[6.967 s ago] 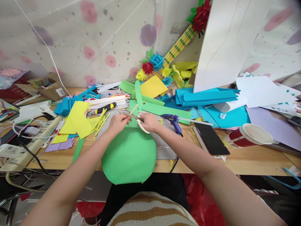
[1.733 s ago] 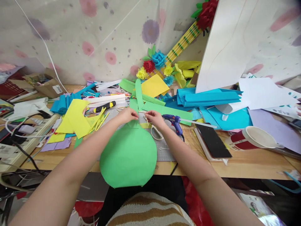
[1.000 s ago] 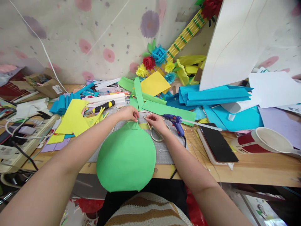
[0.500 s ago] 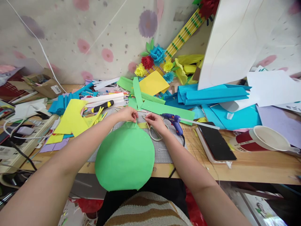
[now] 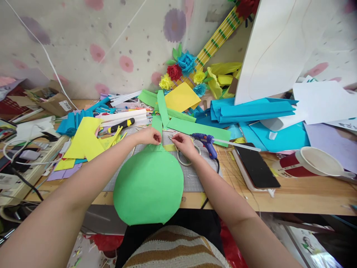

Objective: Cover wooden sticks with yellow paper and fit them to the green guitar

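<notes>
A large round green paper shape [image 5: 147, 186] lies on a grey cutting mat [image 5: 196, 178] and hangs over the table's near edge. My left hand [image 5: 149, 136] is closed, pinching the narrow top of that shape. My right hand [image 5: 182, 144] is just to its right, fingers pinched on a thin pale stick [image 5: 171, 138] at the shape's tip. White-handled scissors [image 5: 187, 159] lie on the mat under my right wrist. A blue glue gun [image 5: 206, 142] rests right of my right hand.
A black phone [image 5: 256, 165] and a tipped red-and-white cup [image 5: 304, 163] lie at the right. Yellow, green and blue paper sheets, a yellow-handled knife [image 5: 119, 125], paper flowers [image 5: 178, 72] and a white board [image 5: 276, 48] crowd the back. Cables and a power strip [image 5: 25, 163] sit left.
Seven seconds ago my right hand held the scissors; they now lie on the mat. Both hands have closed in on the green shape's top and have barely moved over the last second.
</notes>
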The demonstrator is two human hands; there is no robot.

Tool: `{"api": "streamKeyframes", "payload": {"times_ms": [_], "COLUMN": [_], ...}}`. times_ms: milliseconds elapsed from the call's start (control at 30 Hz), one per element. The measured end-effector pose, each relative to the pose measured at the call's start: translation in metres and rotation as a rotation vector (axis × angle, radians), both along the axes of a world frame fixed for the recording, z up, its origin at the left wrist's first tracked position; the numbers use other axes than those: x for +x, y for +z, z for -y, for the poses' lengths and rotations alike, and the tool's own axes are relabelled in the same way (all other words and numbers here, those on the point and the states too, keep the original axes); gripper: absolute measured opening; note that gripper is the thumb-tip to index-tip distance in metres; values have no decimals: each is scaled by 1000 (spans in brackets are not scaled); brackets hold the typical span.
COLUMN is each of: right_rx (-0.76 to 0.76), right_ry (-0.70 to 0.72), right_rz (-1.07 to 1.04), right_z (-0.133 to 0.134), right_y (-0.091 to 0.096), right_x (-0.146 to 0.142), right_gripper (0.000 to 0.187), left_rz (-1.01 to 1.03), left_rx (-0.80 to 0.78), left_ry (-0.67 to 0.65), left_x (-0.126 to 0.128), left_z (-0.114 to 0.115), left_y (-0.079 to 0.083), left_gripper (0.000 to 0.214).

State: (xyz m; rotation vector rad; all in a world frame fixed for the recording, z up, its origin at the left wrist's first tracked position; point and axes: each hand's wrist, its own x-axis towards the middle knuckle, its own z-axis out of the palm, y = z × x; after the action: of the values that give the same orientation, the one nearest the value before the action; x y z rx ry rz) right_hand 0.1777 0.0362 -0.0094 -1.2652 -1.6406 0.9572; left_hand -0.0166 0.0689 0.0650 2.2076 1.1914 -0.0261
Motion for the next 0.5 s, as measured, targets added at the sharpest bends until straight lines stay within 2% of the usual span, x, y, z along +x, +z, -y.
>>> {"api": "streamKeyframes", "payload": {"times_ms": [67, 167, 267, 400, 500], "right_rx": [45, 83, 116, 88, 49], "right_ry": [-43, -54, -42, -51, 1], "right_rz": [171, 420, 600, 916, 1139], "right_z": [1, 1, 4, 21, 41], "right_y": [7, 19, 33, 49, 51], "right_x": [-5, -12, -11, 11, 27], "right_gripper": [11, 12, 16, 17, 35], "left_rz": [23, 154, 287, 419, 578], "left_rx": [46, 138, 160, 162, 76], "left_ry": [6, 91, 256, 518, 654], "left_x": [-3, -6, -6, -2, 2], "left_z": [0, 3, 13, 32, 47], "left_y": [-2, -5, -7, -10, -13], "left_gripper": [14, 12, 9, 3, 4]}}
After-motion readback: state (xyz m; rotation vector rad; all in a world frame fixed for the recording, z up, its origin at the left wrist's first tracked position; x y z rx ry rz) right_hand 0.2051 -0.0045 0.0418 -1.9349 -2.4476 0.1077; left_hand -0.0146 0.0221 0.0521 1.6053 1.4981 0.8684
